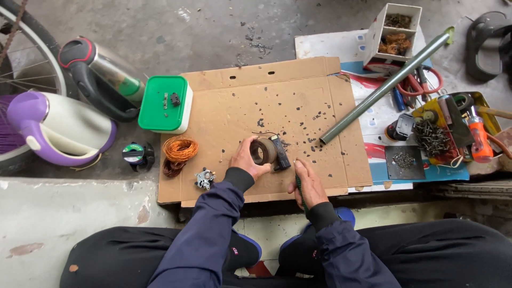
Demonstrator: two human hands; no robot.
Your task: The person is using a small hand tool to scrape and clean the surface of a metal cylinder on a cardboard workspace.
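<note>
left hand [246, 158] wrapped round a brown ring coil [263, 151] mid-cardboard sheet [298, 101] | right hand [308, 182] just beside, closed on a thin dark tool [299, 188], mostly hidden | black block [279, 151] touching coil, hard to identify

Flattened cardboard sheet [298, 96] (on concrete floor [186, 32]), copper wire coil [180, 149], grey tube [384, 85]

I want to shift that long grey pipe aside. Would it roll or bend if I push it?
The pipe looks round and straight, so it would probably roll. It seems to be rigid metal, so unlikely to bend. One end rests on the cardboard, so it may pivot.
</note>
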